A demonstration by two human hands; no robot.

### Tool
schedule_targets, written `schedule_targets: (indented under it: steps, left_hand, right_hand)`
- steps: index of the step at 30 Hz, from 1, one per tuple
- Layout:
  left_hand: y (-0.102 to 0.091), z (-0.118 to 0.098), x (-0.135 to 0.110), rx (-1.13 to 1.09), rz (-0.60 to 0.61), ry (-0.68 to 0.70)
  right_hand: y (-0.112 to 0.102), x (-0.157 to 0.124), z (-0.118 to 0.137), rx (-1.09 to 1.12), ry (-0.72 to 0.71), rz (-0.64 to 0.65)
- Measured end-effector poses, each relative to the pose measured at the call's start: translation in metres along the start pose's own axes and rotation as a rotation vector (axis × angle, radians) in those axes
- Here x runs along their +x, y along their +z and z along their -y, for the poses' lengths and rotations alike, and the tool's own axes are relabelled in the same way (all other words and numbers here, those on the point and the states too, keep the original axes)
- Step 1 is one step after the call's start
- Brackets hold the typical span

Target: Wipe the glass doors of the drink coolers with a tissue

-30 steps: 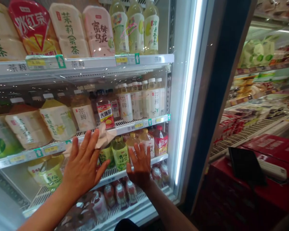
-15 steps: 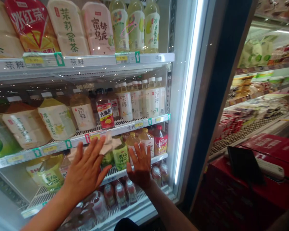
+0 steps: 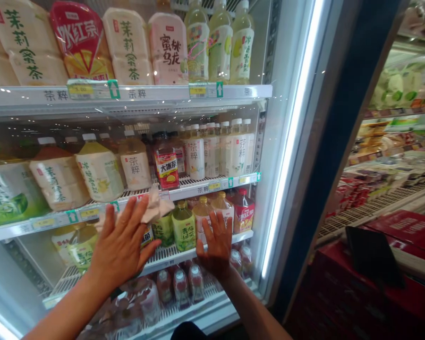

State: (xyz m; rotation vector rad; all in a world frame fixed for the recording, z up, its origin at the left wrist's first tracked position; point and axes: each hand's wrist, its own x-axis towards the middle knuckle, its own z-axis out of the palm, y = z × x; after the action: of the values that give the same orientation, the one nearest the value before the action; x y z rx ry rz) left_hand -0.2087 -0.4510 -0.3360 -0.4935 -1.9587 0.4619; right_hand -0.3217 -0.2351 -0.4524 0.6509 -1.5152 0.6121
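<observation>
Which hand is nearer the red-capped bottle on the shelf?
Right. The right hand lies just below-left of the red-capped bottle; the left hand is farther left, beyond the green-labelled bottles.

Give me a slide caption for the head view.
Left hand presses a crumpled cloth on a glass fridge door; right hand rests bare beside it.

Setting: retail shop, the drinks section of a convenience store or supermarket. Evidence: an upright lit cooler (image 3: pixel 293 141) with a glass door (image 3: pixel 24 278). Its wire shelves are stocked in rows with bottled teas (image 3: pixel 230 148) of repeated brands, and yellow price labels (image 3: pixel 80 89) are clipped along each shelf edge (image 3: pixel 145 93). To the right, an open chiller rack (image 3: pixel 371 208) carries packaged goods, with stacked red cartons (image 3: pixel 407 222) in front of it.
</observation>
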Motion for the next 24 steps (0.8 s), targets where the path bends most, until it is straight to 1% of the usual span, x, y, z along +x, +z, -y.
schedule_targets:
  steps: [1,2,3,5,6,7,8,9,11,13,14,15,16,17,19,21,22,23,24]
  left_hand:
    - [-0.001,0.003,0.002,0.01,-0.022,-0.041]
    - [0.0,0.002,-0.002,0.009,-0.035,-0.064]
    - [0.003,-0.003,-0.011,-0.003,-0.038,-0.063]
    - [0.013,-0.016,-0.04,-0.048,-0.002,-0.01]
    - [0.018,-0.022,-0.054,-0.07,0.033,0.045]
    - [0.02,-0.026,-0.065,-0.086,0.068,0.095]
    - [0.021,-0.026,-0.07,-0.095,0.093,0.134]
    - [0.019,-0.023,-0.07,-0.096,0.105,0.153]
    - [0.011,-0.009,-0.055,-0.076,0.083,0.115]
    - [0.0,0.006,-0.035,-0.037,0.032,0.007]
    - [-0.003,0.01,-0.03,-0.02,0.008,-0.046]
    - [-0.005,0.01,-0.029,-0.01,-0.006,-0.079]
    - [-0.004,0.008,-0.035,-0.009,-0.002,-0.083]
    - [-0.001,0.002,-0.047,-0.017,0.014,-0.061]
    - [0.007,-0.015,-0.081,-0.056,0.092,0.072]
    - [0.014,-0.027,-0.112,-0.081,0.128,0.148]
    - [0.016,-0.028,-0.12,-0.084,0.131,0.156]
    - [0.015,-0.025,-0.122,-0.083,0.117,0.141]
    - [0.012,-0.019,-0.118,-0.079,0.093,0.107]
  right_hand:
    - [0.0,0.0,0.0,-0.004,0.003,0.003]
    - [0.0,0.0,0.0,-0.005,0.005,0.003]
    - [0.001,-0.001,0.001,-0.005,0.008,0.003]
    - [0.001,-0.001,0.0,-0.005,0.01,0.002]
    - [0.001,-0.001,0.0,-0.008,0.009,0.001]
    - [0.001,0.0,0.0,-0.011,0.005,-0.001]
    - [0.001,0.0,0.0,-0.013,0.001,-0.003]
    - [0.001,0.001,-0.001,-0.015,-0.004,-0.002]
    - [0.0,0.002,-0.001,-0.018,-0.014,0.003]
    - [0.001,0.002,-0.002,-0.017,-0.02,0.009]
    - [0.001,0.002,-0.003,-0.018,-0.022,0.014]
    - [0.001,0.002,-0.003,-0.019,-0.024,0.018]
    - [0.001,0.002,-0.003,-0.02,-0.027,0.022]
    - [0.001,0.002,-0.004,-0.022,-0.03,0.027]
    - [0.0,0.003,-0.004,-0.022,-0.036,0.032]
    - [-0.004,0.004,-0.002,-0.009,-0.032,0.035]
    - [-0.006,0.005,0.001,0.002,-0.018,0.04]
    - [-0.008,0.006,0.005,0.015,0.004,0.046]
    - [-0.01,0.008,0.011,0.03,0.027,0.051]
